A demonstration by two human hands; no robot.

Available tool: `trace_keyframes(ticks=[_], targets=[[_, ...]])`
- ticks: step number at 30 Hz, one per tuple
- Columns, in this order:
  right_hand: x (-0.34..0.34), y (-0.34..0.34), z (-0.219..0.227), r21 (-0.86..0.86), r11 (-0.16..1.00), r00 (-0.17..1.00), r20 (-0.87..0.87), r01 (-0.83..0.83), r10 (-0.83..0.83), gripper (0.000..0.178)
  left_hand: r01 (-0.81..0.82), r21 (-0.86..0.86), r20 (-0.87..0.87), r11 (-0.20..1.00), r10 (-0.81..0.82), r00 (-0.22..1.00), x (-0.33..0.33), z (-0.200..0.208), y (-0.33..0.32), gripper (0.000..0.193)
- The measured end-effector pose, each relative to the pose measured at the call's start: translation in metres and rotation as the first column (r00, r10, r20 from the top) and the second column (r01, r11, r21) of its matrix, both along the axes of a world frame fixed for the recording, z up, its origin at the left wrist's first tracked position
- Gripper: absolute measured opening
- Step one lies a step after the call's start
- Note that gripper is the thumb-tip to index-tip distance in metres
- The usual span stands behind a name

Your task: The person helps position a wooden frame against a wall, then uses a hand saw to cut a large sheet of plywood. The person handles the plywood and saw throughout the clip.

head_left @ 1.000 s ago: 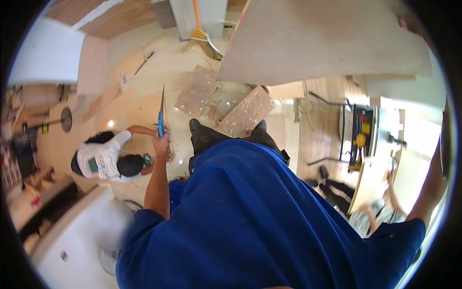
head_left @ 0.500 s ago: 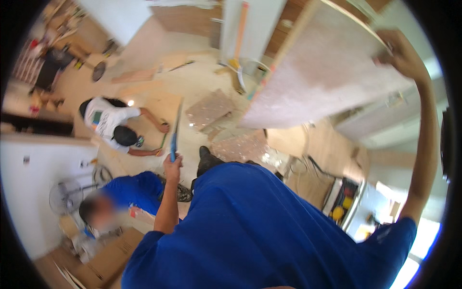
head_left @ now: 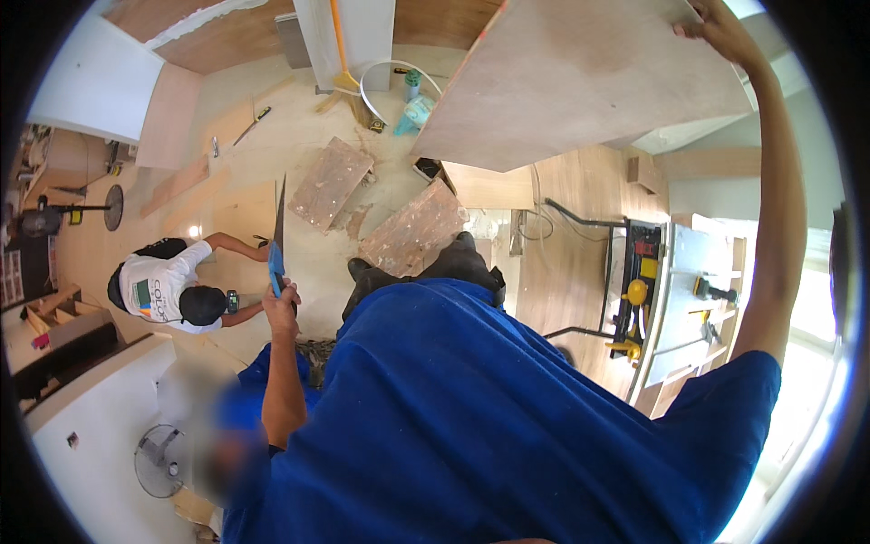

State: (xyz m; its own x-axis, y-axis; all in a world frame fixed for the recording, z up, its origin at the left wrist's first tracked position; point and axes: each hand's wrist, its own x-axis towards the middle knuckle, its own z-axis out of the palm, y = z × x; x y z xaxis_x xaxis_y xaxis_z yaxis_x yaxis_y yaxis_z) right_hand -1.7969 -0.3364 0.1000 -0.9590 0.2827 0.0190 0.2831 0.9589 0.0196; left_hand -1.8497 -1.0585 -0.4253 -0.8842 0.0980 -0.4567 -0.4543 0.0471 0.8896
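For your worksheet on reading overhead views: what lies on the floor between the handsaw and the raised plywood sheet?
In the head view, two dirty boards lie between the handsaw and the plywood sheet.

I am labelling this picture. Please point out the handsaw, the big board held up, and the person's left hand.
handsaw [head_left: 278,227]: head view, on the blade above the blue handle.
board [head_left: 580,77]: head view, on its flat face.
left hand [head_left: 283,308]: head view, on the back of the hand gripping the handle.
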Motion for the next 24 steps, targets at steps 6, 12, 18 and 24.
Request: trace_keyframes(ticks=[6, 12, 18, 24], targets=[[0.007, 0.094, -0.042, -0.014, 0.985, 0.985, -0.018, -0.172, 0.172, 0.034, -0.109, 0.037, -0.067, 0.993, 0.112, 0.992, 0.022, 0.017, 0.075, 0.017], [0.006, 0.184, -0.122, 0.039, 0.977, 0.977, 0.044, -0.211, 0.209, 0.035, -0.234, -0.031, -0.055, 0.972, 0.232, 0.971, 0.114, 0.034, 0.165, 0.018], [-0.004, 0.216, -0.220, -0.036, 0.983, 0.969, 0.167, -0.179, 0.182, 0.040, -0.256, -0.087, -0.069, 0.963, 0.251, 0.966, 0.173, 0.043, 0.192, 0.020], [0.015, 0.238, -0.265, 0.016, 0.981, 0.973, 0.130, -0.194, 0.191, 0.031, -0.289, -0.148, -0.072, 0.946, 0.281, 0.957, 0.199, 0.054, 0.215, 0.018]])
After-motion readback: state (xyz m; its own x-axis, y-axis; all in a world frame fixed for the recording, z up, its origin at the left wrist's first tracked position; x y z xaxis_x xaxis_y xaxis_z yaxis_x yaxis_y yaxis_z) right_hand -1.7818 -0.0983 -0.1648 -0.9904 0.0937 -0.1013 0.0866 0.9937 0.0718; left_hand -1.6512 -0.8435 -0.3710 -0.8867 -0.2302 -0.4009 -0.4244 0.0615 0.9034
